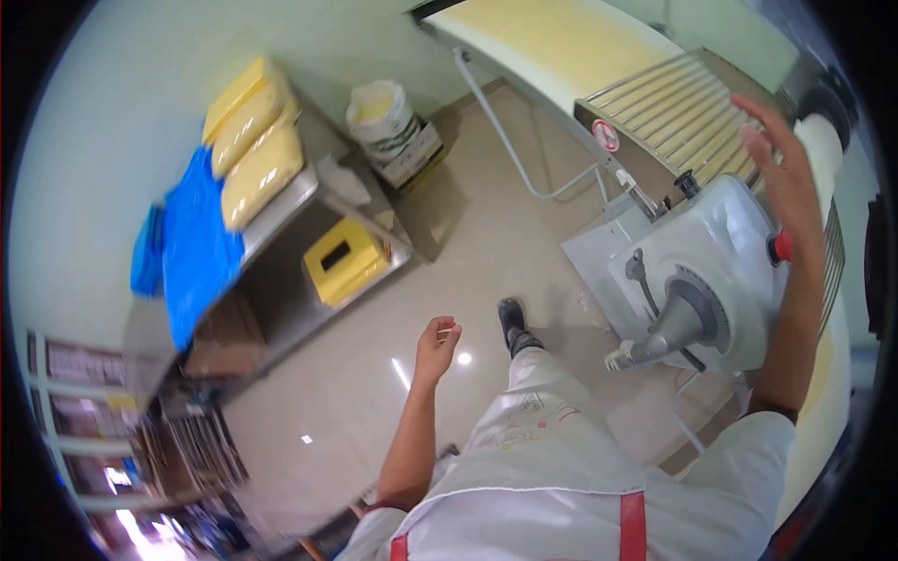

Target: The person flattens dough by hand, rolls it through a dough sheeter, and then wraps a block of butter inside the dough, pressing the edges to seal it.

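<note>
My left hand (435, 351) hangs over the floor at the middle of the view, fingers loosely bent, with nothing seen in it. On the right, my right hand (786, 168) is raised beside the metal bar guard (669, 107) of a large machine (692, 280), its fingers apart and nothing between them. A red button (779, 248) sits close to my right forearm. The machine has a grey lever (669, 338) on its near side. A pale belt (561, 42) dusted yellow runs past the guard to the upper left.
A steel table (281, 210) on the left bears yellow packages (262, 178) and blue plastic (196, 248). On its lower shelf lies a yellow container (344, 262). An open white sack (382, 122) stands by the wall. Tube legs (510, 140) of the machine reach the floor.
</note>
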